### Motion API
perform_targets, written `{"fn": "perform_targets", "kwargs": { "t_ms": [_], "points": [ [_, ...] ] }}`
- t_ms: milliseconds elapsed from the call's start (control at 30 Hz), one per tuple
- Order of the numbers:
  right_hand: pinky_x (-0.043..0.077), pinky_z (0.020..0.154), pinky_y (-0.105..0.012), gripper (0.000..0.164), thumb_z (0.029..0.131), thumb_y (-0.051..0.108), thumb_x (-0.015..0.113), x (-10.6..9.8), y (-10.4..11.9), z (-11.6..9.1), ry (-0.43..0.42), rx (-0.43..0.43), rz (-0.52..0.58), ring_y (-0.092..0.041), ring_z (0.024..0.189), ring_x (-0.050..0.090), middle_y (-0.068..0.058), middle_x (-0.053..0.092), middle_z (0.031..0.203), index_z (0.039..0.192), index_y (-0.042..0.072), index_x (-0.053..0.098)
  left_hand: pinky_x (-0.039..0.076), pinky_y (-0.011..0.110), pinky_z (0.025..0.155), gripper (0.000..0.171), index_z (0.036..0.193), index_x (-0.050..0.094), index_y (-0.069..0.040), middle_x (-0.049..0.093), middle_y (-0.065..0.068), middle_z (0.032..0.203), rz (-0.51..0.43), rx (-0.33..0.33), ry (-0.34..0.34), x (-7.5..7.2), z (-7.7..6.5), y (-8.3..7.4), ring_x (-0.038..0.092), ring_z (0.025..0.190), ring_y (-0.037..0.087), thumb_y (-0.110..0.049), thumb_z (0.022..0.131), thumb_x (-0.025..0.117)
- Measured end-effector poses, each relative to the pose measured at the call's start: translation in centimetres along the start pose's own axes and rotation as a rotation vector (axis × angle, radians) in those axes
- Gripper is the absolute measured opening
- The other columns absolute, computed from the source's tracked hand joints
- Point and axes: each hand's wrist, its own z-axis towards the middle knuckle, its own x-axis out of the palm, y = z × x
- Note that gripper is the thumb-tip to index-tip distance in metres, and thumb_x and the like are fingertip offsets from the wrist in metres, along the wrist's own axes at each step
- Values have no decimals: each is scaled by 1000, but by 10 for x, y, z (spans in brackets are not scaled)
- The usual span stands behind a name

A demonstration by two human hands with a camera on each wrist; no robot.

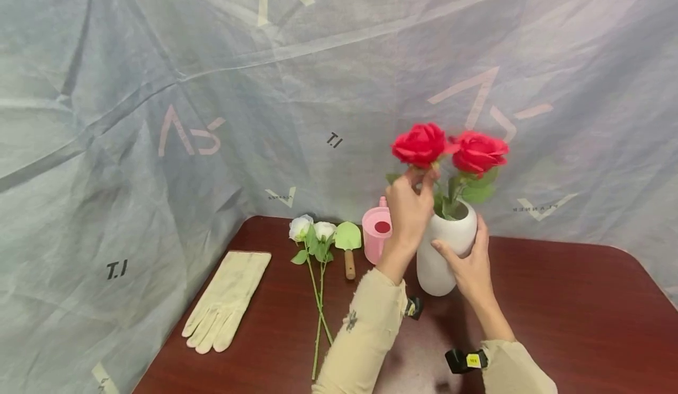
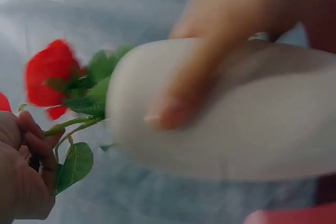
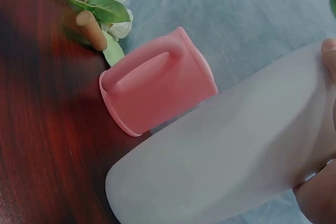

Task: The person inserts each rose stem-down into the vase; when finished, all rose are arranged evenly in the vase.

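Note:
A white vase (image 1: pixel 442 258) holds a red rose (image 1: pixel 479 151) with green leaves at its mouth. My right hand (image 1: pixel 474 267) grips the vase from the right, thumb across the near side; in the left wrist view its thumb (image 2: pixel 184 95) looks blurred. Just under the bloom of another red rose (image 1: pixel 420 145), my left hand (image 1: pixel 410 205) pinches the stem, above the left side of the vase's mouth. Green stems (image 2: pixel 65 126) run from the left fingers toward the vase in the left wrist view. The stems' lower ends are hidden.
Left of the vase stands a pink watering can (image 1: pixel 373 235), partly behind my left hand. Beside it lie a green trowel (image 1: pixel 348 238) with a wooden handle and two white roses (image 1: pixel 312 229) with long stems. A cream glove (image 1: pixel 230 297) lies at the table's left edge.

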Motion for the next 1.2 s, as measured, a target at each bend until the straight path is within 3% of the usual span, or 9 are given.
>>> {"fn": "perform_targets", "kwargs": {
  "t_ms": [233,333,433,500,600,700,900,967,1200],
  "points": [
    [34,87,-48,95,78,17,77,0,1,4,9,-7,-3,-25,115,38,-3,28,142,148,30,14,43,16,47,13,88,73,-9,71,0,77,95,-21,6,-5,-10,14,55,46,-1,-19,89,65],
    [33,88,-47,95,77,16,77,1,1,4,3,-2,-7,-24,116,38,-2,28,142,148,30,15,38,18,36,13,91,72,-6,71,4,78,31,-72,61,-9,-6,13,52,39,2,-17,89,64],
    [33,87,-43,95,78,15,76,2,5,2,14,17,-8,-21,115,38,-1,28,142,148,28,14,39,18,35,16,102,69,-4,71,4,85,-124,-199,93,-18,-11,10,50,34,6,-12,89,63],
    [33,86,-42,94,78,13,76,3,12,0,18,26,4,-22,114,39,-3,28,142,148,25,14,40,19,34,23,110,65,-2,70,7,93,-250,-280,86,-32,-22,8,51,35,7,-8,88,63],
    [33,88,-45,91,79,11,74,5,28,-4,17,31,18,-25,113,39,-8,29,141,148,18,15,44,23,37,27,114,63,-2,68,10,98,-307,-328,33,-67,-49,8,53,39,12,-8,87,64],
    [32,90,-49,89,80,10,73,7,40,-7,16,27,27,-28,114,37,-12,29,141,148,12,16,48,28,41,22,109,66,-4,69,10,92,-179,-365,-31,-113,-81,20,56,43,19,-12,89,64],
    [33,90,-46,89,79,9,74,7,46,-6,3,27,22,-25,113,38,-11,31,140,147,11,17,53,34,60,20,105,68,-6,70,6,88,408,-519,-19,-192,-133,77,65,70,20,-16,89,64],
    [33,89,-44,89,79,10,74,4,46,-6,-5,33,6,-23,112,39,-10,31,139,148,14,17,52,38,62,23,107,67,-4,69,8,91,518,-561,10,-204,-141,94,65,78,23,-16,89,64],
    [33,85,-39,89,80,10,72,-1,44,-8,2,52,-18,-22,109,40,-9,31,139,148,17,15,51,44,62,31,112,63,2,65,15,98,539,-688,88,-205,-154,127,63,83,30,-15,87,66]
  ]
}}
